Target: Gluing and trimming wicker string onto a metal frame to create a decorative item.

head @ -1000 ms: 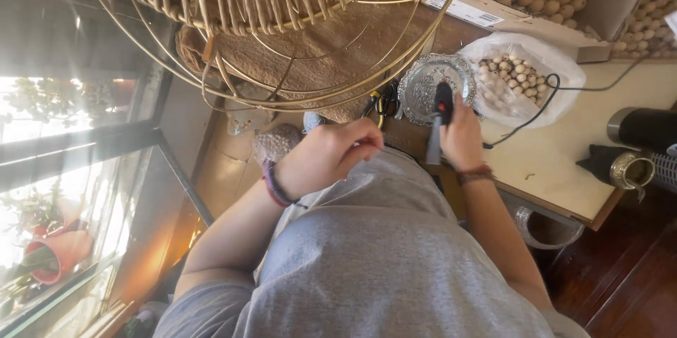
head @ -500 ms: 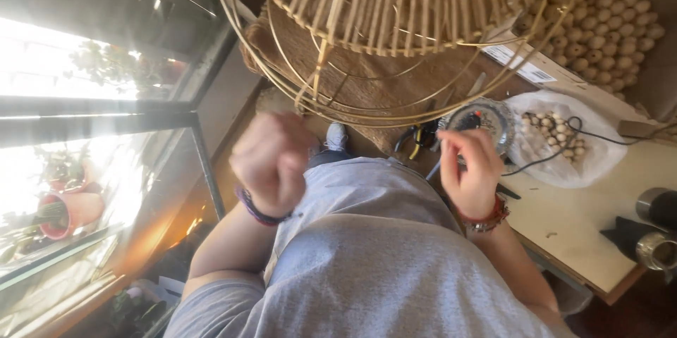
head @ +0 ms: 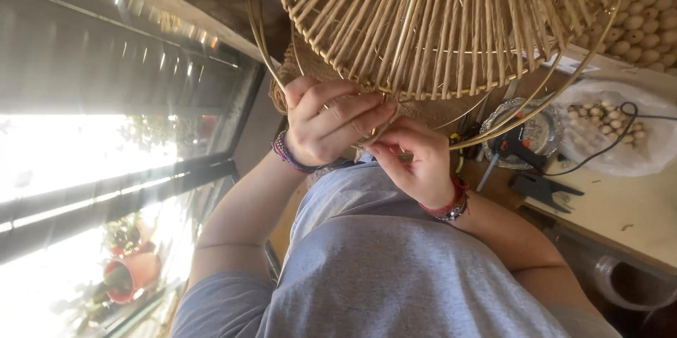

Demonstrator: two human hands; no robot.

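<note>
Both hands up at the lower rim of a rattan frame (head: 437,21), a cage of thin cane ribs on brass-coloured wire hoops. Left hand (head: 331,123) curled closed over the rim, fingers wrapped across it, bead bracelets on the wrist. Right hand (head: 416,162) just beside it, touching fingertip to fingertip, pinching closed on something small at the rim; too small to tell what. Red bracelets on that wrist.

Frame hangs right above both hands, ribs fanning up and away from them. Person wears a grey shirt (head: 395,267).

Right of the right hand: table (head: 620,218) with a round silver dish (head: 546,130), black tools (head: 539,186) lying near it, a black cable (head: 599,151), and a clear bag of wooden beads (head: 606,123). Left of the left hand, well apart: bright window (head: 106,162) with a red pot (head: 130,274) below it.
</note>
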